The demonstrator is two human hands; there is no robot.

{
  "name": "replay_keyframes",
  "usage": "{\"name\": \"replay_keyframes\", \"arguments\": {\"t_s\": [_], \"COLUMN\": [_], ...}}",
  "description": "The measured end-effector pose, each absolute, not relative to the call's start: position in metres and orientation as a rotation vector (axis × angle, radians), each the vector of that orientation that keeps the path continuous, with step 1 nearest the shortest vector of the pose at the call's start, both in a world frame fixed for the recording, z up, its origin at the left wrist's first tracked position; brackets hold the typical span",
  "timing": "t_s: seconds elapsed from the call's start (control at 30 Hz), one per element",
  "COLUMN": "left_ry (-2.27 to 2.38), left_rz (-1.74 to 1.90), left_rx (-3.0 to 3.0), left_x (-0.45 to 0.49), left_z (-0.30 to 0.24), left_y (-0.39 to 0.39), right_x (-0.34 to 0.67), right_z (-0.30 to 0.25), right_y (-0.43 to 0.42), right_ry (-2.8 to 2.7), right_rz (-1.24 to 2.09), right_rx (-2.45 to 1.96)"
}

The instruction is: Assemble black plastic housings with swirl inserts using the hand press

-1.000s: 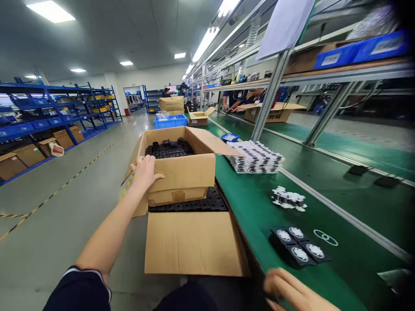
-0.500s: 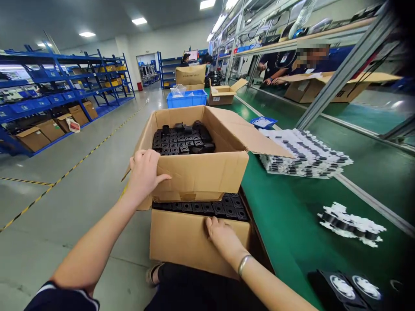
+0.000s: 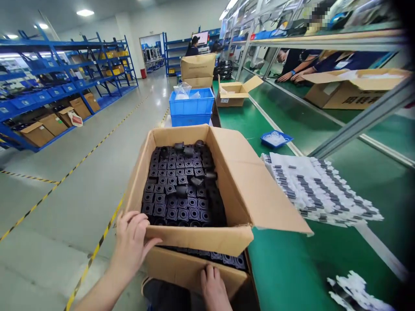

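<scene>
An open cardboard box (image 3: 197, 237) sits on top of a second cardboard box (image 3: 175, 268). Inside the upper one are rows of black square plastic parts (image 3: 183, 212), each with a round hole, and several loose black cylindrical parts (image 3: 181, 191) on top. My left hand (image 3: 131, 237) grips the near left corner of the upper box, fingers over the rim and thumb along its front wall. My right hand (image 3: 214, 285) has its fingers hooked over the top edge of the lower box's front wall. More black parts (image 3: 227, 258) show in the narrow gap between the boxes.
On the right runs a green workbench (image 3: 282, 263) with stacked white trays of black parts (image 3: 317, 185) and a small blue tray (image 3: 276, 138). Blue bins (image 3: 191, 106) stand beyond the boxes. Blue shelves (image 3: 65, 82) line the left. A co-worker's hands (image 3: 292, 76) rest across the bench.
The view has shifted, so the boxes appear lower and more of the upper box's inside shows. The gap exposing the lower box's parts looks narrower. Both hands keep their places on the boxes.
</scene>
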State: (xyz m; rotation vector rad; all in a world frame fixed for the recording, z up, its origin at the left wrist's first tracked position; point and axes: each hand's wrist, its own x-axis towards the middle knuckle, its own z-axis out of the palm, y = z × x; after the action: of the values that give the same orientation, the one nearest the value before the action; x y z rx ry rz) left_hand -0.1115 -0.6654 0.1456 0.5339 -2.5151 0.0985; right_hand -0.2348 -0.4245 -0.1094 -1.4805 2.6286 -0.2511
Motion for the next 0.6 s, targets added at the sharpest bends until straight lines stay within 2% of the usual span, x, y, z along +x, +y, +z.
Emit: {"name": "replay_keyframes", "arguments": {"t_s": [0.17,0.3,0.47,0.6], "left_ry": [-2.597,-2.579,-2.511,-2.383], "left_rz": [0.044,0.005,0.032,-0.031], "left_rx": [0.597,0.606,0.356,0.032], "left_x": [-0.108,-0.104,-0.097,-0.098], "left_z": [0.156,0.151,0.148,0.158], "left_y": [-0.663,-0.667,-0.697,-0.73], "right_x": [-0.225,-0.226,-0.255,-0.288], "right_z": [-0.068,-0.022,0.044,0.125], "right_y": [-0.423,-0.442,-0.457,-0.452], "right_ry": [2.482,2.47,2.672,2.954], "right_rz": [-0.301,-0.49,-0.787,-0.964], "right_rx": [-1.242,-0.965,-0.333,0.14]}}
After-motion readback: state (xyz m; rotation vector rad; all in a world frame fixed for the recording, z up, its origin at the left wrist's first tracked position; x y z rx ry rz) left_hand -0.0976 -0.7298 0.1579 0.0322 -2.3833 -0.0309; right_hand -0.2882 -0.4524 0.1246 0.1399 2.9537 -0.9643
